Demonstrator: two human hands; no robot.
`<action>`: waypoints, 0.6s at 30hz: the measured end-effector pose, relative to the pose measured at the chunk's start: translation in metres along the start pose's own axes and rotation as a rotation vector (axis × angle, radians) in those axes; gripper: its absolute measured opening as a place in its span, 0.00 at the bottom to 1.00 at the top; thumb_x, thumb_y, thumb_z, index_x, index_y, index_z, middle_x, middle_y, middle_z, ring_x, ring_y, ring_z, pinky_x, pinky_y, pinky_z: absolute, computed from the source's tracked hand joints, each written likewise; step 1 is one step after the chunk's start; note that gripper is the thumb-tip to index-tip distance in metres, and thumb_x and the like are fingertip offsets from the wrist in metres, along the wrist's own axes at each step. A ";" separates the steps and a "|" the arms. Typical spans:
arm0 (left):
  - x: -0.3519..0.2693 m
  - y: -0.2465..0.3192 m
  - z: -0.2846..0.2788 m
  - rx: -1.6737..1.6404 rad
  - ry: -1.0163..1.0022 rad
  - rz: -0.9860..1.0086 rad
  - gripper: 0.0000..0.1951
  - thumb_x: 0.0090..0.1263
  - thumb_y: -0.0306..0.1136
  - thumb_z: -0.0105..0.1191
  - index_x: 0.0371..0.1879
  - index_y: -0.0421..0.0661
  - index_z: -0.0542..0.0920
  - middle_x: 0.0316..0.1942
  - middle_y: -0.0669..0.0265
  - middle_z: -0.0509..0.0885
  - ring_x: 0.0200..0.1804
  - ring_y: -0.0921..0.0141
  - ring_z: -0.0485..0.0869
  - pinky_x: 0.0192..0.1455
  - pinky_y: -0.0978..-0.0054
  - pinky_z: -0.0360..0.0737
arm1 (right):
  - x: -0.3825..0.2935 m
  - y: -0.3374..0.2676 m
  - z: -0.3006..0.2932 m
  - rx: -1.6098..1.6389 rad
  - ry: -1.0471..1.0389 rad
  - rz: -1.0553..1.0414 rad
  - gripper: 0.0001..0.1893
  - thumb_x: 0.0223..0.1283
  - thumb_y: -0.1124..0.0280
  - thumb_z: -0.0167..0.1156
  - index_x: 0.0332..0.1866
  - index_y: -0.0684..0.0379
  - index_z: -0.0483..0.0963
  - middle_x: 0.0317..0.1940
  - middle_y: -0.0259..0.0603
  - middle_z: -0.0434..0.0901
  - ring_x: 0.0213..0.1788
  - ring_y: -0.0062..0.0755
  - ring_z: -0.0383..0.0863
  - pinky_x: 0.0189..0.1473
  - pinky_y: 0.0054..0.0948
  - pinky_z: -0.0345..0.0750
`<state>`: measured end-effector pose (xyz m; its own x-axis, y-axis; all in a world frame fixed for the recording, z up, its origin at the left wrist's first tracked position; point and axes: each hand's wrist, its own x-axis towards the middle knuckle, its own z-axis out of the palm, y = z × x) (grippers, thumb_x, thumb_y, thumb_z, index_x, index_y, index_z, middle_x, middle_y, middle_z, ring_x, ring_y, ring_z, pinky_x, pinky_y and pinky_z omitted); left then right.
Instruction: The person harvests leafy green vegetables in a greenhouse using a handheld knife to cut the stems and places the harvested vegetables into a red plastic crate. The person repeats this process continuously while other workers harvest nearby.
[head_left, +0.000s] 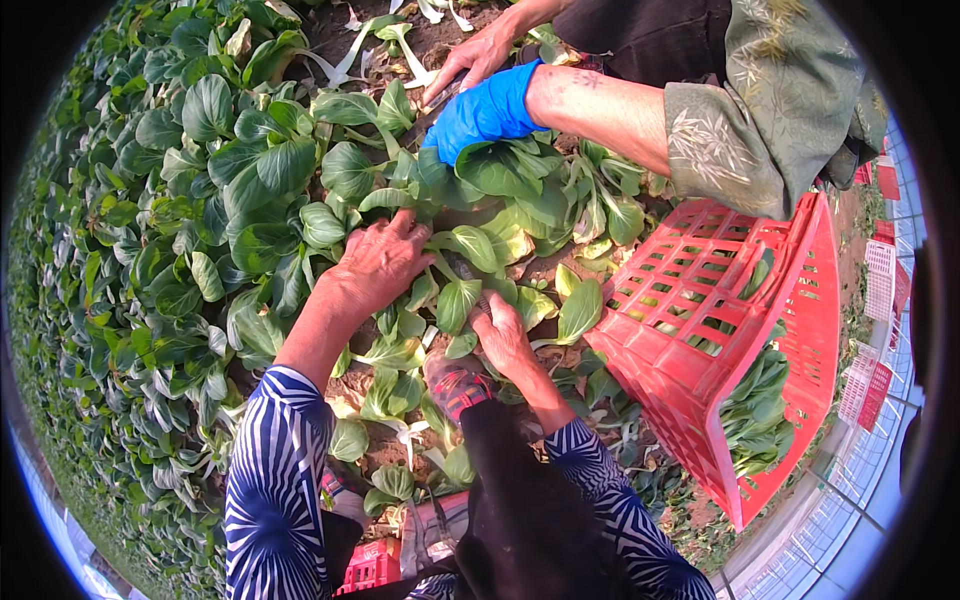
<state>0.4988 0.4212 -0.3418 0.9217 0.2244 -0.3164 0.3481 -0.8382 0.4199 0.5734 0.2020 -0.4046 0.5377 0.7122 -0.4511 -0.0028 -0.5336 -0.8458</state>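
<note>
My left hand (386, 251) reaches into the leaves of a bok choy plant (349, 171) at the edge of the planted bed. Its fingertips are hidden among the foliage, so its hold is unclear. Lower and to the right, my right hand (501, 330) is closed around the handle of a slim metal tool (484, 302), apparently a knife. Bok choy leaves (459, 304) cover most of its far end. Loose yellowing leaves (536, 307) lie beside this hand.
Opposite me, a co-worker's blue-gloved hand (480, 112) touches the greens, and their bare hand (476, 58) holds a knife. A tilted red plastic crate (675, 300) containing greens (757, 412) stands at right. My shoe (457, 382) rests among trimmed leaves. More crates (879, 281) stand farther right.
</note>
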 end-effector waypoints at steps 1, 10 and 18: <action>-0.007 -0.004 0.006 -0.024 0.031 -0.018 0.15 0.71 0.39 0.53 0.51 0.45 0.75 0.49 0.53 0.71 0.46 0.50 0.81 0.48 0.53 0.78 | -0.001 0.001 -0.002 0.035 0.003 -0.023 0.16 0.65 0.66 0.52 0.51 0.68 0.69 0.29 0.57 0.77 0.34 0.56 0.78 0.41 0.46 0.73; -0.037 -0.023 0.056 -0.333 0.218 -0.077 0.15 0.60 0.16 0.50 0.45 0.43 0.73 0.44 0.49 0.69 0.48 0.46 0.74 0.48 0.53 0.74 | 0.013 0.005 -0.004 -0.156 0.005 -0.112 0.16 0.64 0.72 0.50 0.56 0.65 0.70 0.25 0.57 0.78 0.30 0.59 0.79 0.35 0.47 0.75; -0.043 -0.020 0.060 -0.352 0.235 -0.112 0.09 0.63 0.18 0.54 0.38 0.43 0.72 0.40 0.53 0.70 0.44 0.49 0.75 0.44 0.57 0.74 | 0.046 0.014 -0.025 -0.308 -0.075 -0.113 0.20 0.61 0.74 0.50 0.59 0.66 0.70 0.29 0.66 0.79 0.36 0.65 0.79 0.43 0.50 0.76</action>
<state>0.4416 0.3983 -0.3875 0.8746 0.4454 -0.1917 0.4480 -0.5909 0.6710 0.6191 0.2157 -0.4296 0.4562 0.8006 -0.3885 0.3147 -0.5535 -0.7711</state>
